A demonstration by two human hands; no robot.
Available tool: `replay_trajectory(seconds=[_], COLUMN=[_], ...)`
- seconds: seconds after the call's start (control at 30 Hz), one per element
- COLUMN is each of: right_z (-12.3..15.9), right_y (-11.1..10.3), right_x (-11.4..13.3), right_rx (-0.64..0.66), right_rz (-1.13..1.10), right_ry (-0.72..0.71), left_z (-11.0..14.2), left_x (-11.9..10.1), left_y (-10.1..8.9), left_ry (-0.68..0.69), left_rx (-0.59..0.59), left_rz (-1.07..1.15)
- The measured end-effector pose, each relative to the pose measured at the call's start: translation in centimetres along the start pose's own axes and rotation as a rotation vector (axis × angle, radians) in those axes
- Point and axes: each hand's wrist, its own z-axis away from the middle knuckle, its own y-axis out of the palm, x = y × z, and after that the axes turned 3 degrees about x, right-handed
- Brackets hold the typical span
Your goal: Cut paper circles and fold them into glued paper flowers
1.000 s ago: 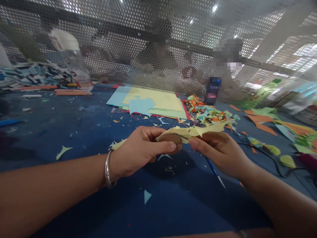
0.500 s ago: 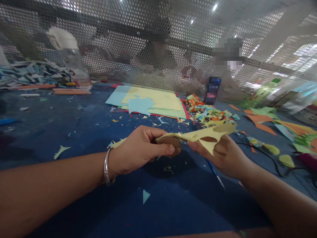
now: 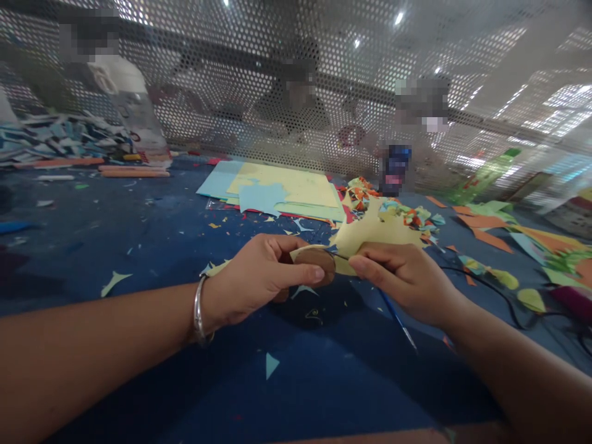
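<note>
My left hand (image 3: pixel 259 280), with a silver bangle at the wrist, pinches a round brown cardboard disc (image 3: pixel 314 259) against a sheet of yellow paper. The thumb lies across the disc's face, and the fingers behind are mostly hidden. My right hand (image 3: pixel 407 277) is closed on the same yellow paper (image 3: pixel 370 231), whose upper edge is jagged with cut-outs. Between the disc and my right thumb runs a thin dark line; I cannot tell whether it is a tool or the paper's edge. A thin blue stick with a pale tip (image 3: pixel 400 322) lies below my right hand.
Stacked coloured sheets (image 3: pixel 287 185) lie ahead, beside a heap of small paper pieces (image 3: pixel 361 192). A clear bottle (image 3: pixel 141 123) stands at left near orange sticks (image 3: pixel 134 172). Orange and green scraps (image 3: pixel 490 225) and a black cable (image 3: pixel 502 295) are at right. A perforated metal screen (image 3: pixel 208 92) stands behind.
The yellow paper has swung from lying nearly edge-on to standing up, its jagged edge now upward. My right fingers now show in front of it. My left hand keeps its hold on the disc.
</note>
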Motion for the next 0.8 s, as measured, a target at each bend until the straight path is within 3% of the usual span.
replay_trajectory(seconds=[0.8], right_z=[0.07], right_y=[-0.11], right_x=[0.32], right_rx=[0.044], right_rz=[0.062], right_ry=[-0.017], left_z=[0.12], left_x=[-0.48], left_y=[0.24], left_ry=[0.026], left_rx=[0.059], left_rz=[-0.092])
